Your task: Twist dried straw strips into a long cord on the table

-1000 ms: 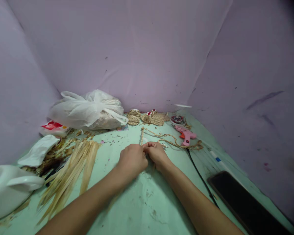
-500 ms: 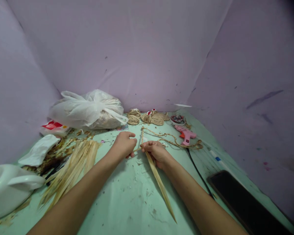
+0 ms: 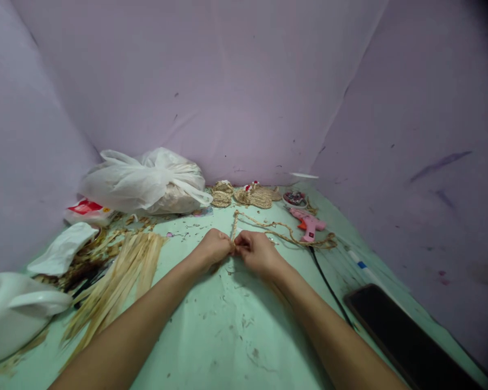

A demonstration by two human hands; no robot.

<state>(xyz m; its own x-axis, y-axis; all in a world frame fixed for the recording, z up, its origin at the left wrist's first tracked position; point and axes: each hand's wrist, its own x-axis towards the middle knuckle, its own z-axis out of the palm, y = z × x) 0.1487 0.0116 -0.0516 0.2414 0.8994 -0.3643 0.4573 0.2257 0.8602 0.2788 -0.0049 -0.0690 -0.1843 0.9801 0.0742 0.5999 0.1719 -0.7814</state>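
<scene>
- Centrally, a straw braid (image 3: 235,225) lies on a green worktop (image 3: 211,336), its near end between a person's left hand (image 3: 214,246) and right hand (image 3: 259,252).
- The left fingers are curled tight on that end; the right fingers pinch it from the other side, the hands touching. The exact grip is partly hidden.
- The braid's near stretch points away from the person toward the purple wall (image 3: 244,97), its long axis almost straight ahead, before a sharp bend to the right.
- Past the bend, it trails rightward in loose curves, passing the handle of a pink glue gun (image 3: 309,225).
- At left, a bundle of dry strips (image 3: 122,276) slants away and rightward.
</scene>
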